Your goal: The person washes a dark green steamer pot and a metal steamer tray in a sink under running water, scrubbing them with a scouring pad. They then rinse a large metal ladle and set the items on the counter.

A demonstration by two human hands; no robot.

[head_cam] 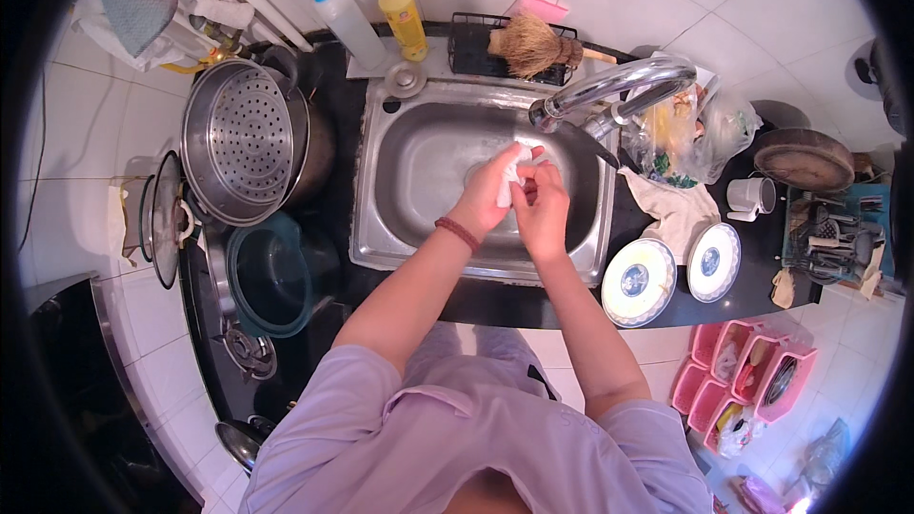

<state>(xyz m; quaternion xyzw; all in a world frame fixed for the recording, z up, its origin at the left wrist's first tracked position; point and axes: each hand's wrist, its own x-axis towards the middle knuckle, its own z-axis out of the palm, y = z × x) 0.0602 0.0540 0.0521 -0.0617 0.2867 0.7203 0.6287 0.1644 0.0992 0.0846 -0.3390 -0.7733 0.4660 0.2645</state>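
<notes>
Both hands are raised over the stainless steel sink. My left hand, below a braided wristband, has a crumpled white tissue or thin cloth against its palm and fingers. From the right, my right hand touches the same white piece with its bent fingertips. The chrome faucet arches over the sink's right back corner; no water shows running from it. Right of the sink, two blue-and-white plates lie on the black counter near a beige cloth.
Left of the sink stand a steamer pot and a teal plastic basin. Behind it are a clear bottle, a yellow bottle and a black rack with a bristle brush. Plastic bags and a white mug stand right.
</notes>
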